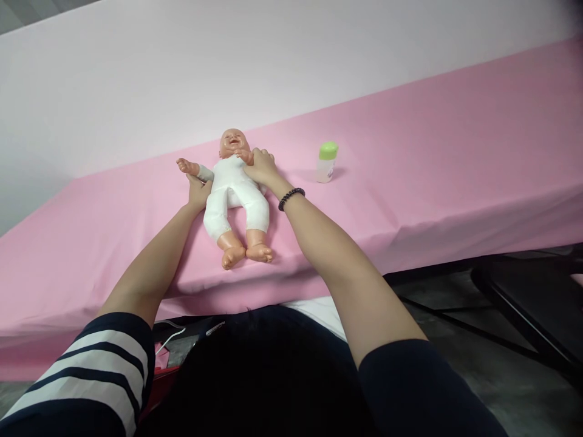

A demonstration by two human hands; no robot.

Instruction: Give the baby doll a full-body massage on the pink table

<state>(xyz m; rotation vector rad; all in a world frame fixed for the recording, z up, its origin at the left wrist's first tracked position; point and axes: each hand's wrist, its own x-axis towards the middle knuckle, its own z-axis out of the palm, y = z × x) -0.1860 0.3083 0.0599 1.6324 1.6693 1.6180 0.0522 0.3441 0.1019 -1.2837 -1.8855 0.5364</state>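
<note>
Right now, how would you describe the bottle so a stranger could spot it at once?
On the pink cloth, find the doll between the left hand and right hand. The bottle stands upright to the right of the right hand, not touching it. Its bright green cap over a pale body sets it apart from the doll.

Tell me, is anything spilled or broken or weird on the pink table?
Nothing stands out. The doll lies face up between the left hand and right hand, the capped bottle stands upright, and I see no spill; the pink cloth just has some wrinkles.
</note>
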